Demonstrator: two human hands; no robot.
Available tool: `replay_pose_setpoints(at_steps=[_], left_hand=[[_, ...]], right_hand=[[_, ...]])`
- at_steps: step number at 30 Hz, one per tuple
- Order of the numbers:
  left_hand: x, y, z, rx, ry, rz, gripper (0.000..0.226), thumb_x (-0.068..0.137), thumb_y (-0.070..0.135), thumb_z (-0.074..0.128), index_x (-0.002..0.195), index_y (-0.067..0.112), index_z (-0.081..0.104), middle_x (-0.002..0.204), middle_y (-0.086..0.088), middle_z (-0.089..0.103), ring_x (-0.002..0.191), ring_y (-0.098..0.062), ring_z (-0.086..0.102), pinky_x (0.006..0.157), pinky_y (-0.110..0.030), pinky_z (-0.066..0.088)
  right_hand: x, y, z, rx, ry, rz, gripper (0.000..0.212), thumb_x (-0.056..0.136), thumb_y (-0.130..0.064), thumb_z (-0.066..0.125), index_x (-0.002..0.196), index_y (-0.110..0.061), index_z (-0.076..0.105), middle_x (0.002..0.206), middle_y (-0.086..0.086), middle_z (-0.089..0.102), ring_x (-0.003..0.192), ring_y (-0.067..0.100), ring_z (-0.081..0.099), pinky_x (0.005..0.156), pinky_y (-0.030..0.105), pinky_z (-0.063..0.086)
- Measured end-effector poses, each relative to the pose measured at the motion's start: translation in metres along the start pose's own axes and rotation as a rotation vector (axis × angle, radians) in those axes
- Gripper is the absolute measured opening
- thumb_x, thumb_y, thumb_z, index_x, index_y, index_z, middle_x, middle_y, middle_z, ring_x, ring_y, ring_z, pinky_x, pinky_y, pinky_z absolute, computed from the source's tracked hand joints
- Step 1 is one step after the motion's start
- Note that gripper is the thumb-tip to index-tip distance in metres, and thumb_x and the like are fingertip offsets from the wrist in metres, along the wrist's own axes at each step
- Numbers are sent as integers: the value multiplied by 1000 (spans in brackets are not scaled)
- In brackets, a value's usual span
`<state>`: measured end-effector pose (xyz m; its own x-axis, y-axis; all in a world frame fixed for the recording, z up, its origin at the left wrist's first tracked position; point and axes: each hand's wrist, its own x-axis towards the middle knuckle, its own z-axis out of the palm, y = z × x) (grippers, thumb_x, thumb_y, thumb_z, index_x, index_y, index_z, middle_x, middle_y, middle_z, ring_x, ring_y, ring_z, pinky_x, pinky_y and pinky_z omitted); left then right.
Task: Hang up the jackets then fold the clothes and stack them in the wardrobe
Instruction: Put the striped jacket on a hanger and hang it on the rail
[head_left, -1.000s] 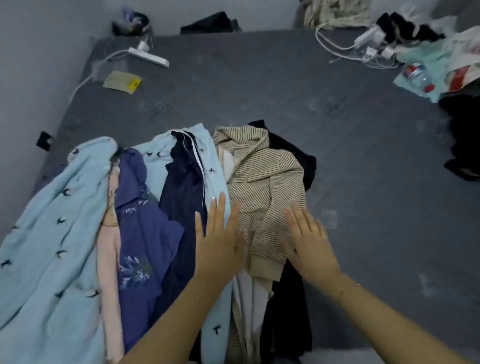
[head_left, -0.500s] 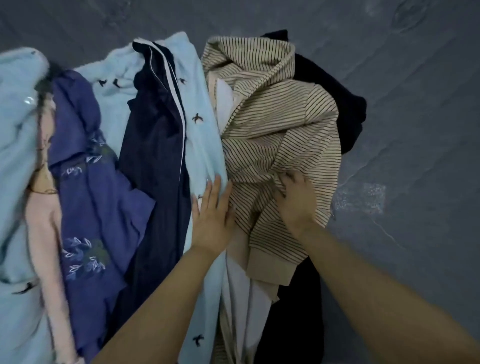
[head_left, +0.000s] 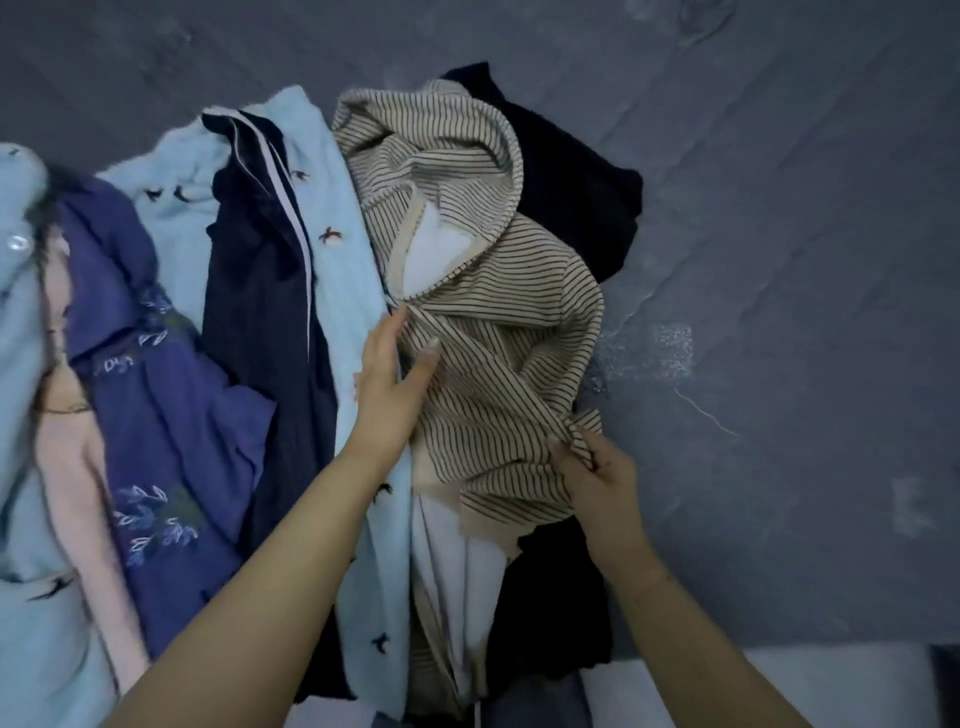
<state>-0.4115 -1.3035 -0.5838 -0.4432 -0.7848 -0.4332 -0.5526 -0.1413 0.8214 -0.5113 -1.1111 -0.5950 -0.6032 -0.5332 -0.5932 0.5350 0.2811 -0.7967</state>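
Note:
A beige striped hooded jacket (head_left: 498, 332) lies crumpled on top of a clothes pile on the grey bed (head_left: 779, 260). My left hand (head_left: 395, 379) grips a fold of its fabric near the zip edge, thumb over the cloth. My right hand (head_left: 592, 478) pinches the jacket's lower right hem and has it bunched up. Under the jacket lies a black garment (head_left: 571, 197). To the left are a light blue bird-print garment (head_left: 353, 280), a navy garment with white piping (head_left: 265, 291) and a purple embroidered garment (head_left: 156, 395).
A pale pink piece (head_left: 78, 467) and more light blue fabric (head_left: 26, 364) fill the far left. Bare grey bed surface stretches to the right and behind the pile. The bed's front edge (head_left: 779, 654) runs along the lower right.
The camera has tilted down and closer to the pile. My left hand went from lying flat to gripping the striped jacket. My right hand moved down and right to its hem.

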Motion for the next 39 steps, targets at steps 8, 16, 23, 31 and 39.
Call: replay_pose_setpoints(at_steps=[8,16,23,31,39], left_hand=[[-30,23,70,14,-325,15,62,95,30,59,150,21,31,146,15,31,133,4,32,109,-12,30],[-82,3,133,7,-406,-140,35,95,21,61,129,10,56,109,7,60,108,-12,56,78,-5,42],[-38,8,120,379,-58,294,32,88,16,69,118,8,64,120,-11,58,114,-21,51,100,-27,38],[67,7,132,857,-142,131,55,99,45,43,150,33,28,160,-5,17,147,-25,14,116,-57,13],[71,-31,132,904,-183,272,56,97,42,52,144,15,40,136,-11,41,125,-29,37,101,-43,36]], right_hand=[[-77,-1,-99,207,430,71,20,97,-9,56,99,-19,73,93,-7,76,85,5,70,69,15,55],[-113,38,-140,3,544,150,25,97,-4,54,89,-23,68,76,-12,71,76,9,63,59,9,48],[-58,14,-138,-186,201,176,39,94,-9,52,128,-27,52,125,-8,49,103,-7,51,81,11,41],[89,-49,-110,-876,43,-327,66,95,-26,61,152,-13,30,158,9,24,144,23,22,120,41,19],[196,-48,-71,-1489,-139,-263,91,86,-55,62,156,-28,10,155,7,26,133,34,34,104,48,35]])
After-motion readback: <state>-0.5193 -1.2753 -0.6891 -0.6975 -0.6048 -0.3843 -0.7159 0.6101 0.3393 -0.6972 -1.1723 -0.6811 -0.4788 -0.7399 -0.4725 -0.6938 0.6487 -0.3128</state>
